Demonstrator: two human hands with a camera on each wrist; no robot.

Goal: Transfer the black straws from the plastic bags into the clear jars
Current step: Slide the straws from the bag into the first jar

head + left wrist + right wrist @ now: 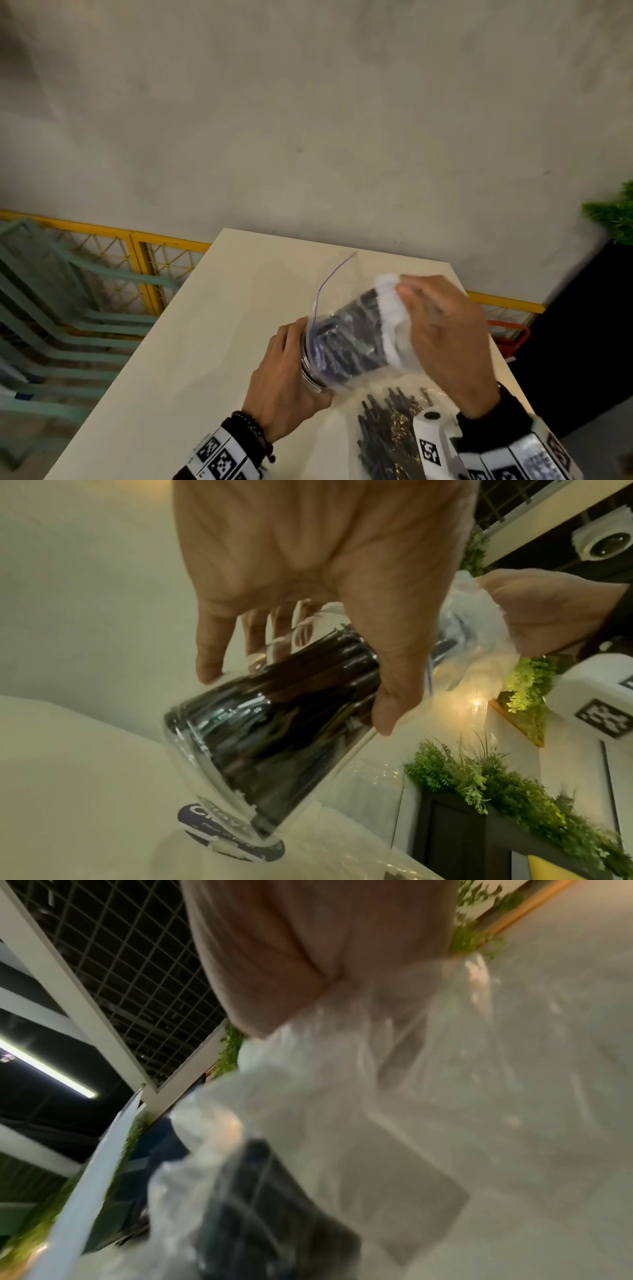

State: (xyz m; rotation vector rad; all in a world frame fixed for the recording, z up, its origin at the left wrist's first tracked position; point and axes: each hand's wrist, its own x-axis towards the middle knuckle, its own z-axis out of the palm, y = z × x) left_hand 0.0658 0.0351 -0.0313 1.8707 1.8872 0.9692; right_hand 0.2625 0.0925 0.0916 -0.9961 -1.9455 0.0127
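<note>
White table (178, 342) | grey wall (308, 102) | yellow railing (102, 233) | stacked chairs (51, 308)

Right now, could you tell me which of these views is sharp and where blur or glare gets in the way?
Head view: mostly sharp, the right hand and plastic bag slightly smeared. Left wrist view: clear jar crisp, warm glare beside it, edges bent. Right wrist view: heavily blurred, black straws only a dark smudge.

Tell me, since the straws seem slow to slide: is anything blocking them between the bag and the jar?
Nothing visible does. The plastic bag mouth sits over the tilted jar, and the black straws already run into it.
</note>
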